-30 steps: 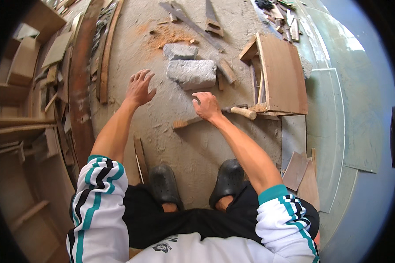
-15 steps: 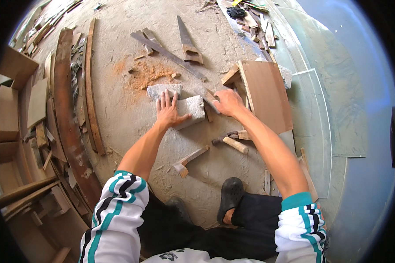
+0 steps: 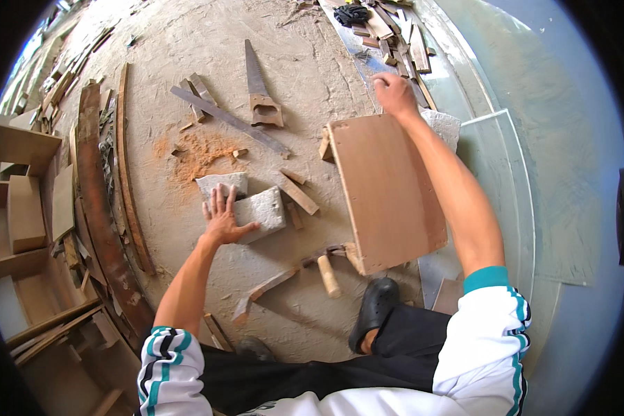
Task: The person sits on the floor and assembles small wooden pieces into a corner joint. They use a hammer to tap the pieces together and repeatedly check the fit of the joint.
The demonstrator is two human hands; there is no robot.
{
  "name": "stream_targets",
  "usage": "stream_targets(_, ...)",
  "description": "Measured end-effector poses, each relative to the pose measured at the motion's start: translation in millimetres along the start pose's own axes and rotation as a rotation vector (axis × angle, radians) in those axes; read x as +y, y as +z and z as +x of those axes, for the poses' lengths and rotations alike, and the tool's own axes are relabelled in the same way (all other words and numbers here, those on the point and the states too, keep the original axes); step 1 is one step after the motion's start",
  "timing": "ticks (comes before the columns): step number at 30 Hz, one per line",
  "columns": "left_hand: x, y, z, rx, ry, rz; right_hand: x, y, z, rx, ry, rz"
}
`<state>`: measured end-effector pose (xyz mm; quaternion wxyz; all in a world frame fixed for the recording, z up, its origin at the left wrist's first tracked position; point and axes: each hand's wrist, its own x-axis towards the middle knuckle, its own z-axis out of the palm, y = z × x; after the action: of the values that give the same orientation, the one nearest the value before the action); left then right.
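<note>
Fingers spread, my left hand (image 3: 222, 219) lies flat over two rough grey blocks, the farther block (image 3: 223, 183) and the nearer block (image 3: 262, 212). Beyond the far edge of a brown wooden panel box (image 3: 388, 191), my right hand (image 3: 395, 96) is curled closed beside the scrap wood pile (image 3: 417, 50). What its fingers hold, if anything, is hidden. A short wooden strip (image 3: 299, 191) rests on the floor just right of the blocks. Nearer to me are a wooden tool handle (image 3: 329, 276) and an angled tool (image 3: 263, 291).
A handsaw (image 3: 256, 83) and a long flat bar (image 3: 232, 121) lie beyond the blocks, near orange sawdust (image 3: 204, 156). Long boards (image 3: 100, 187) and wooden cabinet parts (image 3: 28, 215) line the left. Glass sheets (image 3: 496, 180) cover the right side. Black gloves (image 3: 351, 14) top the scrap.
My right hand has left the wooden strip beside the blocks and moved far right, past the panel box. My left hand stays on the blocks. The whole view has swung rightward.
</note>
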<state>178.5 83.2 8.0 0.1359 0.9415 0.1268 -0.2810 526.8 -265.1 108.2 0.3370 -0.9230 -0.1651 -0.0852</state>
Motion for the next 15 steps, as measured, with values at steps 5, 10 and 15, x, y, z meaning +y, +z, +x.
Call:
stream_targets(5,85,-59,46,-0.120,-0.267,0.067,138,-5,38,-0.323,0.220,-0.187)
stream_targets(10,263,-116,96,0.673,0.073,-0.583,129,18,47,-0.722,0.258,0.073)
stream_targets(15,332,-130,104,0.617,0.077,-0.131,114,24,54,-0.880,0.245,0.125)
